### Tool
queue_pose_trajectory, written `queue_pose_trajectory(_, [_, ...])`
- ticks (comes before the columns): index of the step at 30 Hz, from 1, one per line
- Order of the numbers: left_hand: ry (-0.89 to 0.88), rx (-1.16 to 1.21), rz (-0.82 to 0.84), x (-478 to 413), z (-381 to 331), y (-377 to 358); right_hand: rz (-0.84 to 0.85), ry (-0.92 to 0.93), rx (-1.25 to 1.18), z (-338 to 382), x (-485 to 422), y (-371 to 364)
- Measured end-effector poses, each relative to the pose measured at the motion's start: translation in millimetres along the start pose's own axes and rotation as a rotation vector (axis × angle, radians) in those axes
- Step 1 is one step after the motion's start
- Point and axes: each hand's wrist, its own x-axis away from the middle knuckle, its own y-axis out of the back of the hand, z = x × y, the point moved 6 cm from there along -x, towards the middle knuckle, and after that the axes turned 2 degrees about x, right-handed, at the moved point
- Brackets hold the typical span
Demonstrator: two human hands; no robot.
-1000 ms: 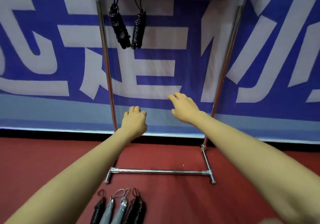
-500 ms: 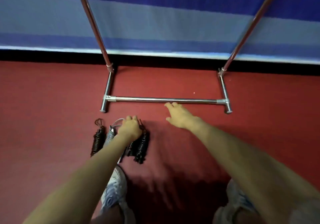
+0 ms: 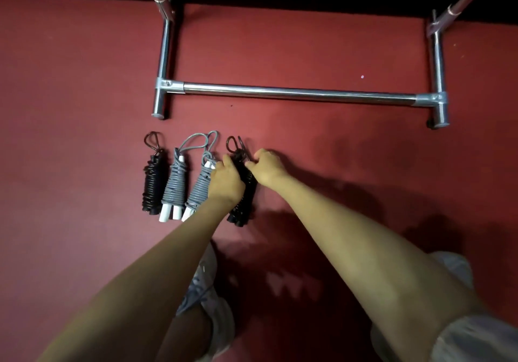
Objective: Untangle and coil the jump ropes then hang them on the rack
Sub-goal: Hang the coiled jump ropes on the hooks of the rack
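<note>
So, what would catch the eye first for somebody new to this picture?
The left hand and right hand hold the rightmost black coil in the middle of the picture. Left of it lie two grey coils and another black coil on the red floor. The chrome rack base lies beyond them.

Coiled jump ropes (image 3: 173, 187) in a row on the floor (image 3: 70, 137), just in front of the left end of the rack base (image 3: 300, 93); left hand (image 3: 225, 182) and right hand (image 3: 267, 166) hold the rightmost coil (image 3: 244, 210).
</note>
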Motion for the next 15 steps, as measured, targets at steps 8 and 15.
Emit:
queue_pose_trajectory(8, [0.066, 0.356, -0.074, -3, -6, 11, -0.025, -0.034, -0.209, -15, 6, 9])
queue_pose_trajectory(15, [-0.061, 0.539, -0.172, 21, -32, 11, -0.079, -0.039, -0.469, -39, 27, 21])
